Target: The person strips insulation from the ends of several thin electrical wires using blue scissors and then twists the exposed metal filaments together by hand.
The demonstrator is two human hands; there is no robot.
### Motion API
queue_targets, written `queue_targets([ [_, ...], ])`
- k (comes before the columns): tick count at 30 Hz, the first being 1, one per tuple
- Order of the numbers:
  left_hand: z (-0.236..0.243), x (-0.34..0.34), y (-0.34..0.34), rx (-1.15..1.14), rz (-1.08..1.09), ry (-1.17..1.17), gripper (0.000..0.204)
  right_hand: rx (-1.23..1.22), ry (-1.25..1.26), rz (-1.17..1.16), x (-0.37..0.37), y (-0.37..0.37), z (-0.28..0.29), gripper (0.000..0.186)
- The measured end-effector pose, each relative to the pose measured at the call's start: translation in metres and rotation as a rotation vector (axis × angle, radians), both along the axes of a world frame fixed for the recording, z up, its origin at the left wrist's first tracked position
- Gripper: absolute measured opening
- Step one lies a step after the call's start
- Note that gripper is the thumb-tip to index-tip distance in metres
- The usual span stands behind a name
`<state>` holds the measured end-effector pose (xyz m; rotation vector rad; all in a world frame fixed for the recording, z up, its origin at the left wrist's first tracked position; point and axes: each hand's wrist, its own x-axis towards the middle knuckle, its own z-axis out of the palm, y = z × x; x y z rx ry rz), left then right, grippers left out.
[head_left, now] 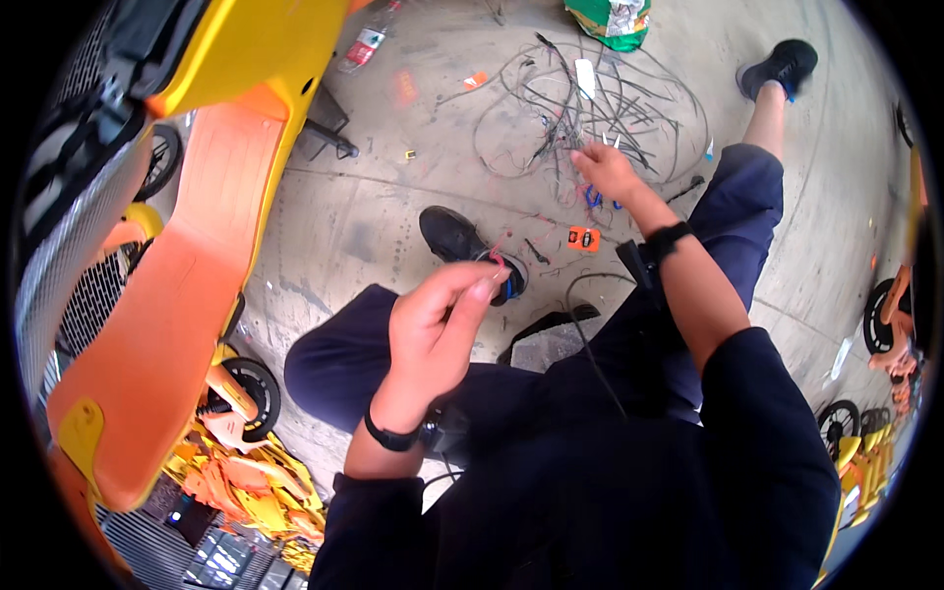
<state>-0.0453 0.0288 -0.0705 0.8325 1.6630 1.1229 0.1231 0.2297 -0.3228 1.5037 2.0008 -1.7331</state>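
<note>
My left hand (433,324) is raised over my left shoe, thumb and fingertips pinched on a thin pink wire (499,258). My right hand (612,175) reaches to the near edge of a tangled heap of dark cables (639,108) on the floor. Its fingertips are drawn together among the wires; what they hold, if anything, is too small to make out. Beneath that hand, blue handles (593,197) of a hand tool partly show. Short scraps of red and dark wire lie between my feet, beside an orange square card (583,239).
A large orange and yellow scooter body (187,246) stands close on my left, with more orange and yellow parts (246,482) behind. A plastic bottle (366,44) and a green sack (612,22) lie at the far side. Small wheeled scooters (880,315) line the right.
</note>
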Motion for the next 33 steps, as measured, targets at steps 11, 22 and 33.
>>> queue_targets([
  [11, 0.074, 0.026, -0.029, 0.371, -0.152, -0.241, 0.016, -0.071, 0.939, 0.197, 0.029, -0.1, 0.316, 0.025],
  [22, 0.099, 0.073, -0.087, 0.501, -0.25, 0.14, 0.026, -0.036, 1.071, 0.089, 0.071, -0.183, 0.348, 0.015],
  [33, 0.102, 0.083, -0.073, 0.764, -0.014, 0.434, 0.036, -0.27, 1.148, -0.085, 0.089, -0.185, 0.345, 0.022],
])
